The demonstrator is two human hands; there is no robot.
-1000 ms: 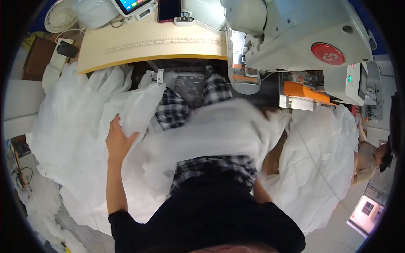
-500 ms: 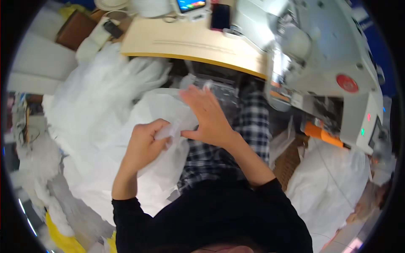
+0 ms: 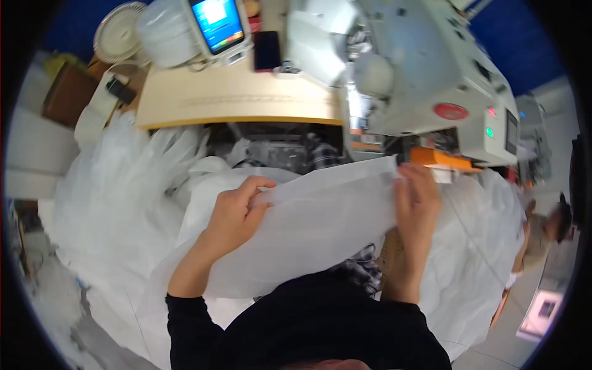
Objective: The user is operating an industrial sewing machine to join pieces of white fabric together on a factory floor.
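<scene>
A sheer white sheet of fabric (image 3: 314, 231) is stretched across my lap between both hands. My left hand (image 3: 233, 213) pinches its upper edge between thumb and fingers. At the other end, my right hand (image 3: 418, 200) grips the corner of the same edge, close to the sewing machine. A folded strip runs along the edge from one hand to the other. Below the edge, the cloth hangs loosely over my legs and hides most of them.
A large heap of white fabric (image 3: 111, 228) lies on the left, another white pile (image 3: 472, 259) on the right. Ahead stands a wooden table (image 3: 240, 98) with a lit screen (image 3: 217, 23) and a dark phone (image 3: 267, 51). The sewing machine (image 3: 419, 68) is at the upper right. Another person (image 3: 542, 228) is at far right.
My right hand, open and free before, has moved right and now grips the fabric's corner. The bunched cloth is spread out between my hands. The view has shifted.
</scene>
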